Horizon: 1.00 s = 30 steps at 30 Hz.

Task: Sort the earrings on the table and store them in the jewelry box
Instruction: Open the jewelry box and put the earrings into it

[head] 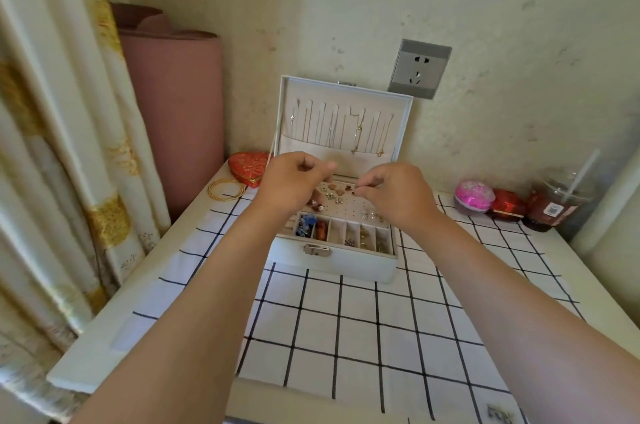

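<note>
Jewelry box [332,262]: white, open, standing at the back middle of the table on a checked cloth [346,337], latch towards the person.
Lid [403,118]: upright against the wall, thin necklaces [356,129] hanging inside it.
Earrings [330,194]: several sit pinned on the perforated panel in the back of the box; more small pieces lie in the front compartments [351,234], blue and red ones in the left two.
Left hand [294,181]: above the panel's left rear corner, fingers curled in, thumb against the forefinger; whether anything is between them cannot be told.
Right hand [391,195]: over the panel's right side, thumb and forefinger pinching a small earring [356,185], the other fingers curled.
Left of box: a red heart-shaped case [247,163] with gold bangles [225,188] just in front of it.
Right of box: a pink ball [472,196], a red case [505,205] and a plastic cup [554,205] with a straw, in a row along the wall.
</note>
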{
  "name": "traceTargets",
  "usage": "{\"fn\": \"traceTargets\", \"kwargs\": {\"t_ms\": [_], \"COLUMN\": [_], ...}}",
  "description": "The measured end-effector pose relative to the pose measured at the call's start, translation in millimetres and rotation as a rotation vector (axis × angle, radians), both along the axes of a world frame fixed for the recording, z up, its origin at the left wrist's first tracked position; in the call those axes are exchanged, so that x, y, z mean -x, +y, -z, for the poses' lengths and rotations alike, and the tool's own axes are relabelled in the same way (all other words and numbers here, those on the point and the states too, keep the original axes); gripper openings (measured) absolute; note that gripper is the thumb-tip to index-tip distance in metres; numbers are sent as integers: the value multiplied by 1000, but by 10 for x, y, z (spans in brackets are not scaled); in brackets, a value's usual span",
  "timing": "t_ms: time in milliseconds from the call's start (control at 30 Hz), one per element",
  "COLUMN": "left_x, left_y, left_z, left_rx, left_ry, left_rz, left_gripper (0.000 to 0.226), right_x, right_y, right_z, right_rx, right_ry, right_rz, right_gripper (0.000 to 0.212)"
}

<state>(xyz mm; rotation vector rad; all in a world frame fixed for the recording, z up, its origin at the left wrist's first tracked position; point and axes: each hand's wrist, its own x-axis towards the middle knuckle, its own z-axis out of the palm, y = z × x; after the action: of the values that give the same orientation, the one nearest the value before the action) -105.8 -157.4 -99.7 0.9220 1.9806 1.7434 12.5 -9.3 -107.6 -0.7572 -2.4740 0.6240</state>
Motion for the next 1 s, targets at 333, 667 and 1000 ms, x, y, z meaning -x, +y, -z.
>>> {"fn": "traceTargets", "kwargs": {"t_ms": [333,667,1000], "left_x": [93,45,-78], "left_y": [91,109,143], "left_z": [24,26,-10], "left_rx": [70,54,7], "left_ry": [35,-68,-173], "left_rz": [6,39,-2], "left_gripper": [21,20,17], "right_x": [155,184,59], "right_y": [-13,-8,-70], "right_z": [52,62,-376], "right_rx": [-337,-361,273], "right_ry": [-176,-230,84], "right_rz": [8,-85,-267], "right_gripper": [8,18,11]}}
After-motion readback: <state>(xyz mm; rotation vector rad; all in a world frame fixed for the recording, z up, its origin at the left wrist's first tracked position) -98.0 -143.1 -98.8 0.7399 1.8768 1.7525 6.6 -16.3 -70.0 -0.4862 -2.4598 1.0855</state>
